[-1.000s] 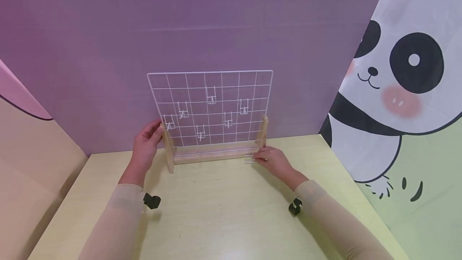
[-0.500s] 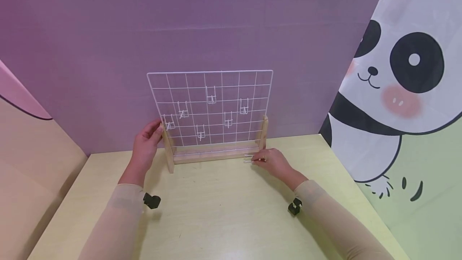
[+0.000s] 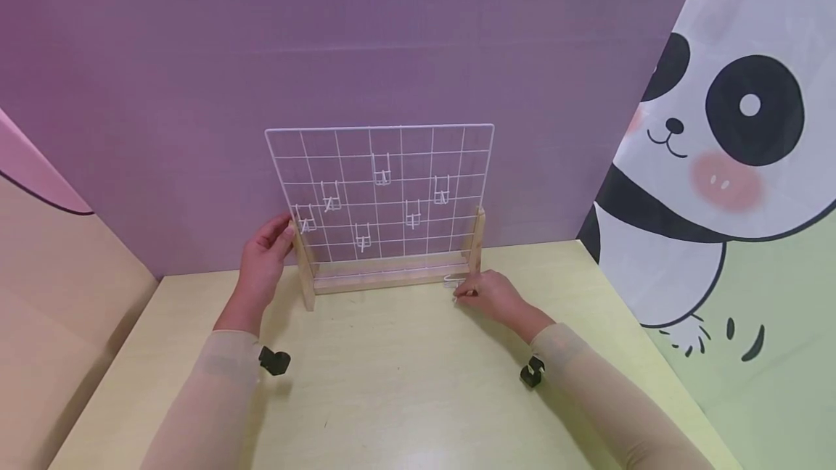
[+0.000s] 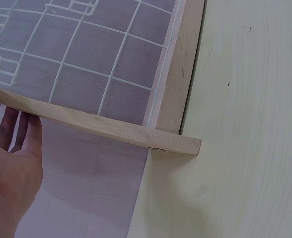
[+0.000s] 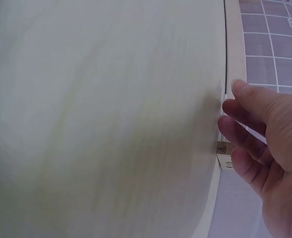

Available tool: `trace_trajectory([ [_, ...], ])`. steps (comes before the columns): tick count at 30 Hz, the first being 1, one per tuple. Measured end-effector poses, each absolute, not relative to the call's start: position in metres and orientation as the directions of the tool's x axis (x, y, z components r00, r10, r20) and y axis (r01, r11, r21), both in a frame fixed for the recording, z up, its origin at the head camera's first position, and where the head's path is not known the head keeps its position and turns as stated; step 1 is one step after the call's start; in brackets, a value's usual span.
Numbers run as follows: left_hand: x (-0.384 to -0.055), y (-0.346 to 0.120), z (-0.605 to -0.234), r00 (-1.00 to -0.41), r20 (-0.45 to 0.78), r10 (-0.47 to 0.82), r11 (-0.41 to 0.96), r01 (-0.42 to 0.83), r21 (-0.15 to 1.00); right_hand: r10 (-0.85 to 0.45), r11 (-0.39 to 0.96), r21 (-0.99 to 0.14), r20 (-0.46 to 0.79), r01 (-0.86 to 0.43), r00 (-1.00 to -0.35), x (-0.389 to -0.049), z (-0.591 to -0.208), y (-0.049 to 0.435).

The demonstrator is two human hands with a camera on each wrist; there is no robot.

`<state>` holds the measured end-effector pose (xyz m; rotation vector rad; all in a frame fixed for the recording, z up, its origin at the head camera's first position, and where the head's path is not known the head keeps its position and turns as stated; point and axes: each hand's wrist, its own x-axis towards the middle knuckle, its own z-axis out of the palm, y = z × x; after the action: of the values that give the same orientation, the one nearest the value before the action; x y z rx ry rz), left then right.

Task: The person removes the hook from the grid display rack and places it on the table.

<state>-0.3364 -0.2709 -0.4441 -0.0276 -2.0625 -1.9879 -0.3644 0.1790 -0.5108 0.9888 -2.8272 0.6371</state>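
A white wire grid panel (image 3: 385, 201) stands upright in a wooden stand (image 3: 385, 283), with several white wire hooks hanging on it. My left hand (image 3: 263, 267) grips the top of the stand's left post (image 4: 96, 121), thumb in front and fingers behind. At the foot of the right post (image 3: 478, 238), my right hand (image 3: 493, 296) pinches a white wire hook (image 3: 451, 280) low by the table; the fingers cover much of it. In the right wrist view, the right hand's (image 5: 265, 124) curled fingertips hide nearly all of the hook beside the stand.
The stand rests near the back edge of a pale wooden table (image 3: 385, 376), close to a purple backdrop (image 3: 392, 35). A panda-printed wall (image 3: 712, 187) rises on the right. Black wrist cameras (image 3: 274, 361) sit on both sleeves.
My right hand has turned the hook between its fingers and shifted very slightly down, so the hook shows at a different angle. The left hand keeps its hold on the post.
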Motion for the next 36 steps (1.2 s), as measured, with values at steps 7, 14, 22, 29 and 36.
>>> trace_trajectory([
  [7,-0.338,-0.271,-0.444,-0.96,0.213,-0.182,0.064,0.204,0.977,-0.583,0.71,-0.338,0.209,-0.617,-0.785,-0.365,-0.511,0.178],
  [14,-0.337,-0.271,-0.444,-0.96,0.212,-0.181,0.044,0.207,0.977,-0.57,0.711,-0.354,0.216,-0.608,-0.793,-0.364,-0.51,0.177],
  [22,-0.337,-0.271,-0.443,-0.964,0.206,-0.169,0.062,0.199,0.978,-0.551,0.664,-0.451,0.244,-0.596,-0.798,-0.361,-0.503,0.174],
  [29,-0.338,-0.271,-0.444,-0.964,0.201,-0.173,0.049,0.196,0.979,-0.484,0.556,-0.595,0.335,-0.58,-0.808,-0.365,-0.495,0.174],
  [36,-0.337,-0.271,-0.443,-0.965,0.199,-0.172,0.051,0.193,0.98,-0.362,0.469,-0.695,0.411,-0.545,-0.837,-0.362,-0.468,0.168],
])
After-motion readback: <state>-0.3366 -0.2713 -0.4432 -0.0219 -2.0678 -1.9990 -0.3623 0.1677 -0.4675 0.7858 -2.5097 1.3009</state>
